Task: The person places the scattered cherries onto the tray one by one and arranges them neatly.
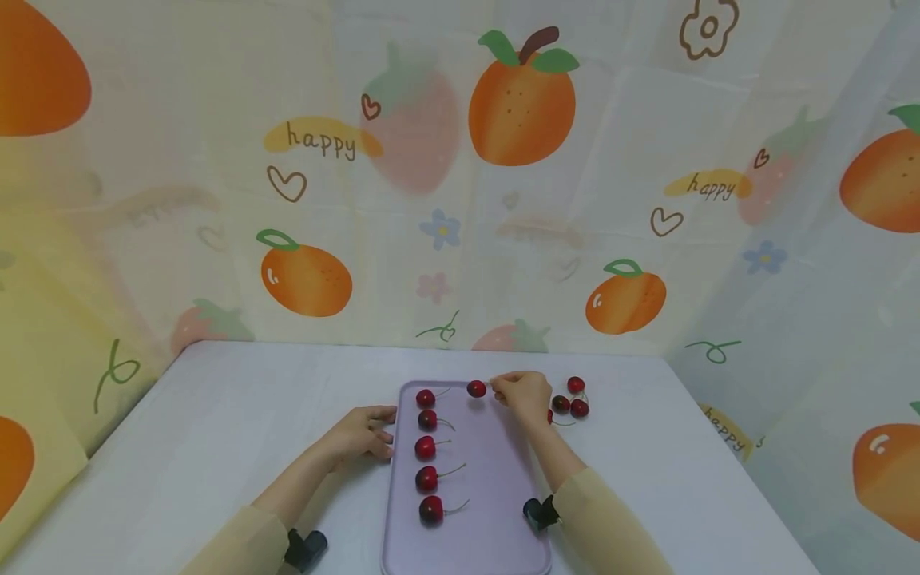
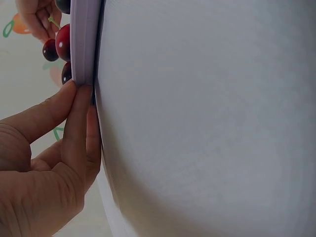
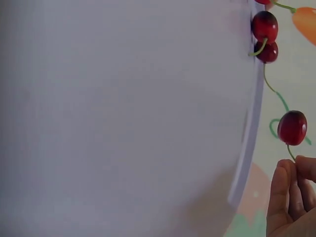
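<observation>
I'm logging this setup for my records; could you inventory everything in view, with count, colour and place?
Backdrop: 1, pale with fruit prints, at the back
Table: 1, white, in front
Tray: 1, pale purple, on the table
Row cherries: 5, dark red, lined up along the tray's left side
Loose cherries: at least 4, dark red, right of the tray, one partly hidden
Held cherry: 1, dark red, above the tray's far end
Wrist devices: 2, black, one per wrist
Sleeves: 2, beige, one per arm
Left hand: 1, bare, touching the tray's left edge
Right hand: 1, bare, pinching the held cherry's stem
</observation>
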`<action>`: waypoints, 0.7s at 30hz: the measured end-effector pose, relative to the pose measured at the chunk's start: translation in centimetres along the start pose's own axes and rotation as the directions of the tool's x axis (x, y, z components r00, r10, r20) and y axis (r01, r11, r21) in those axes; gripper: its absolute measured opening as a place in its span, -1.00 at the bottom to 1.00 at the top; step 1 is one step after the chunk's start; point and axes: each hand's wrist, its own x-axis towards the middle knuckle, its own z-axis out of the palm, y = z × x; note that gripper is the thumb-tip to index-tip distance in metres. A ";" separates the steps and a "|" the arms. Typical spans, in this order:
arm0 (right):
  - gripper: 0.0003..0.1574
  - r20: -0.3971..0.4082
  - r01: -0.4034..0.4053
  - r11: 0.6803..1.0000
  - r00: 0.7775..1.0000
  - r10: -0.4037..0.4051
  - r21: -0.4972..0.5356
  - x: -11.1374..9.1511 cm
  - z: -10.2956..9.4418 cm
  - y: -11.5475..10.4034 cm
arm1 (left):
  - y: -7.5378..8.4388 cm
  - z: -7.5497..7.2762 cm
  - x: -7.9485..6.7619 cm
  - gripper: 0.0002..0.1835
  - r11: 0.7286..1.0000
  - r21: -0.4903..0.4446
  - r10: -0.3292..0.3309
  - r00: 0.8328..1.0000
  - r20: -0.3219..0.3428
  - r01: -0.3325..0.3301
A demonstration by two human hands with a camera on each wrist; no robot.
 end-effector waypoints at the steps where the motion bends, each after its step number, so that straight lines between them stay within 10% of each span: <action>1: -0.79 0.000 0.000 1.000 1.000 0.000 -0.006 0.0 0.1 0.2 | 0.0 0.0 0.0 -0.16 1.000 -0.002 0.001 1.000 0.000 -0.001; 21: -0.85 -0.028 0.016 0.995 0.999 -0.018 -0.100 0.0 0.8 1.2 | 0.2 0.1 -0.1 -0.16 1.000 0.008 -0.002 1.000 0.000 0.002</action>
